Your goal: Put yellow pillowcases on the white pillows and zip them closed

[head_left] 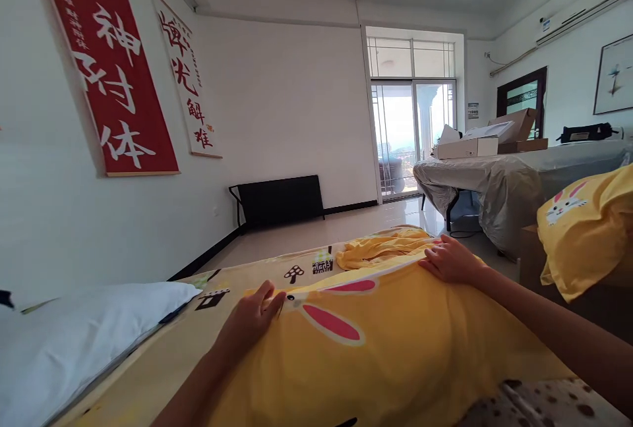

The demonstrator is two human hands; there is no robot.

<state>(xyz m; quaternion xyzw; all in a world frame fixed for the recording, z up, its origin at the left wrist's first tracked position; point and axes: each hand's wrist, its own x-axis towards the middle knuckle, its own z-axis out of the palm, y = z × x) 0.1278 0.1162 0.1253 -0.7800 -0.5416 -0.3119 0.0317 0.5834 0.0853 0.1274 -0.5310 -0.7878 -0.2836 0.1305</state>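
A yellow rabbit-print cloth [405,321] is spread in front of me, with long pink-and-white ears on it. My left hand [254,312] pinches its edge near the rabbit's eye, thumb against fingers. Farther right along the same edge, my right hand [451,259] grips the cloth with curled fingers. A bunched yellow part [378,248] lies just beyond that edge. Underneath is a cream patterned bed sheet [267,275] with a mushroom and other dark prints. A white pillow [93,328] rests to the left of my left hand.
More yellow rabbit-print fabric [588,229] hangs over something at the right. A plastic-covered table [499,176] behind it bears open boxes [469,146] and a black bag [586,132]. A folded black panel with legs [281,203] leans by the far wall. Brown-spotted fabric [548,404] shows at bottom right.
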